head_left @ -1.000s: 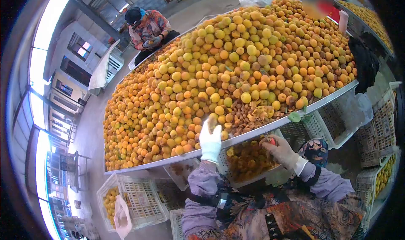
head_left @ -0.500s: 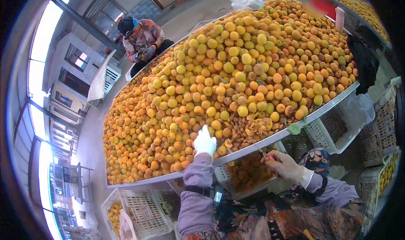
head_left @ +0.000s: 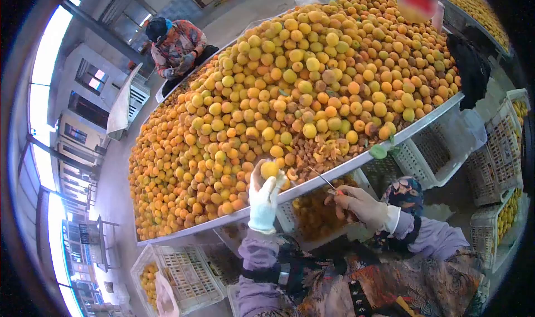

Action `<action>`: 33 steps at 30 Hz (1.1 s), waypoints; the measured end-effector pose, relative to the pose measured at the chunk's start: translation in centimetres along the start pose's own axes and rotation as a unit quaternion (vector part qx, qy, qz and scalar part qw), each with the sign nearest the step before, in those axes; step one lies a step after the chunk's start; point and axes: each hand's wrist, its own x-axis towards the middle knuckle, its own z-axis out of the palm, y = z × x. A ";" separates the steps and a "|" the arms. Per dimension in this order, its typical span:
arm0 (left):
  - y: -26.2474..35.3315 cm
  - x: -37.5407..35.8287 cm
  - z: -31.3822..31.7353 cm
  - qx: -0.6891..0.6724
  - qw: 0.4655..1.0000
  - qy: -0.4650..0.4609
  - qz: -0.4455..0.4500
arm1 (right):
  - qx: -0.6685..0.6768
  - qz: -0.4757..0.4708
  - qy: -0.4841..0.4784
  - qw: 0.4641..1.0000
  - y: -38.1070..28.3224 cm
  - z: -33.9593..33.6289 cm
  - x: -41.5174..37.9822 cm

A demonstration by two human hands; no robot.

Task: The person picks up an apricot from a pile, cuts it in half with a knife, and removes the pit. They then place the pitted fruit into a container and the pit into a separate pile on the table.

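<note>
Between the fingers of my left hand, in a white glove, is a yellow apricot, held just above the near edge of the heap. My right hand, in a pale glove, grips a small knife with a red handle; its thin blade points up and left toward the table rim. In front of me spreads a large heap of apricots. Brown and orange apricot scraps lie by the rim between my hands. Below, a white crate holds a mass of orange-brown pieces.
A raised metal rim runs along the table. White plastic crates stand low at left, and others at right. A co-worker sits across the heap at left. Green leaves rest on the rim.
My left hand has drawn back from the heap and now holds an apricot upright. My right hand has moved slightly left, and the knife blade shows more plainly. The view has shifted a little.
</note>
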 end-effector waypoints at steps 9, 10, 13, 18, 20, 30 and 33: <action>-3.0 -7.5 3.2 -0.236 0.967 -0.076 -0.055 | 0.021 0.012 -0.068 0.997 -1.0 2.3 -2.8; -3.1 -7.9 3.8 -0.288 0.952 -0.083 -0.067 | 0.008 0.014 -0.075 0.997 -0.9 2.4 -3.1; -3.9 -8.8 4.0 -0.348 0.928 -0.092 -0.099 | 0.001 0.008 -0.077 0.997 -0.5 2.8 -3.7; -3.9 -10.0 5.0 -0.265 0.960 -0.073 -0.052 | -0.006 0.022 -0.060 0.998 -0.1 3.2 -4.4; -4.1 -10.1 4.9 -0.253 0.963 -0.078 -0.051 | 0.015 0.027 -0.066 0.997 0.7 3.3 -4.1; -4.1 -9.9 4.8 -0.162 0.983 -0.088 -0.018 | -0.033 0.029 -0.054 0.998 1.4 3.3 -3.7; -4.3 -9.9 4.7 -0.165 0.983 -0.080 -0.026 | -0.044 0.026 -0.058 0.997 1.1 3.3 -3.8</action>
